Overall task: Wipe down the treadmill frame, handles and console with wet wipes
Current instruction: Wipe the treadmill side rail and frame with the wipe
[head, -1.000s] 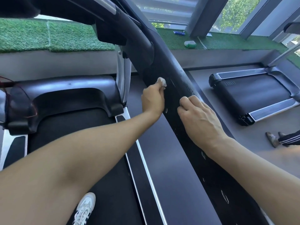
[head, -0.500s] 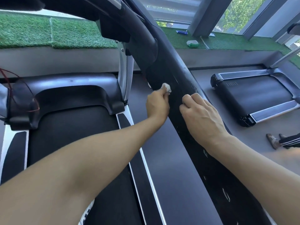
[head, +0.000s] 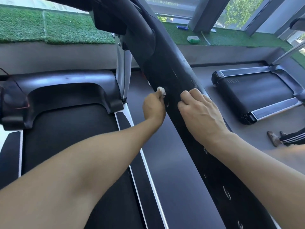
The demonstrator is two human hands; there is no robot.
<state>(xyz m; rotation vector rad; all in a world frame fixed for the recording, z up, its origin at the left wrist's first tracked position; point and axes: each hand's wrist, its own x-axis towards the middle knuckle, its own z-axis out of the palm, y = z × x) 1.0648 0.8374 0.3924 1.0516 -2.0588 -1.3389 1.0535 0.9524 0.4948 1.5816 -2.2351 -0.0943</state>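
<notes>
Left hand (head: 154,107) is up against the black side rail (head: 166,63) of the treadmill, fingers curled tight round a small bunched white wet wipe (head: 161,91). The wad pokes out just above the knuckles and presses onto the rail's inner face. Right hand (head: 200,114) sits on the same rail, just beside the left, knuckles up; fingers (head: 185,95) curled down onto the rail's top, and whether they hold anything underneath, I cannot tell. Between the two sets of fingers runs a narrow strip of bare black rail, with pale scuffs along it and more white marks lower down toward the wrist. Below the left fingers lies the running belt (head: 69,138), with the grey motor hood (head: 66,83) beyond it. Past the right fingers, well apart, a second treadmill (head: 257,93) lies on the grey floor. Near it, someone's feet and striped trouser leg (head: 292,138). Up beyond the fingertips, on the green turf ledge (head: 49,28) by the window, sits a green-and-white wipes packet (head: 193,39).
</notes>
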